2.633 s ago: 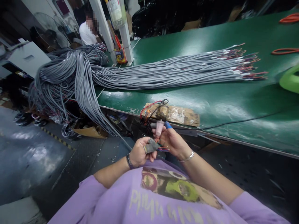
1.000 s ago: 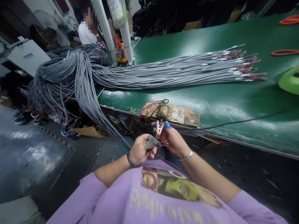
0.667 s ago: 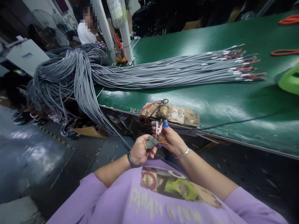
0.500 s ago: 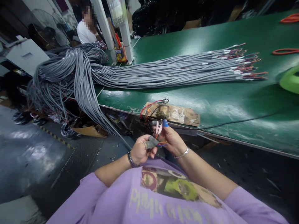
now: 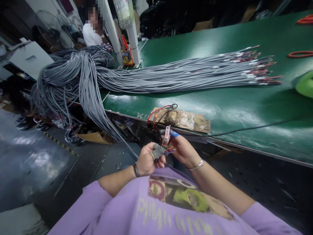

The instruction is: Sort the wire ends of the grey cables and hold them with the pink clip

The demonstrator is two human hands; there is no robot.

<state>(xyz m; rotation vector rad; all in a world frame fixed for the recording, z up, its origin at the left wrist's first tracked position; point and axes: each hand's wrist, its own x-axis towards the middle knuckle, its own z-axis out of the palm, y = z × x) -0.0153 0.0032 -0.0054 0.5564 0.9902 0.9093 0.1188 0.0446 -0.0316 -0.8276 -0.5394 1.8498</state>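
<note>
Both my hands work close together in front of my chest, below the table edge. My left hand [image 5: 146, 160] is closed round the end of a grey cable [image 5: 127, 142], its thumb in a grey finger cot, with thin coloured wires [image 5: 168, 150] sticking out to the right. My right hand [image 5: 182, 149] pinches a small pink clip [image 5: 167, 134] at those wire tips; its forefinger wears a blue cot. The grey cable runs up left into the big bundle.
A thick bundle of grey cables [image 5: 171, 75] lies across the green table [image 5: 232, 104] and hangs off its left end. A taped cardboard pad with red and black leads [image 5: 181, 119] sits at the table edge. Another person [image 5: 91, 31] sits far left. A green object [image 5: 305, 84] is at right.
The pink clip in my right hand has opened and shut at the wire tips and now stands upright. Both hands stay in nearly the same place.
</note>
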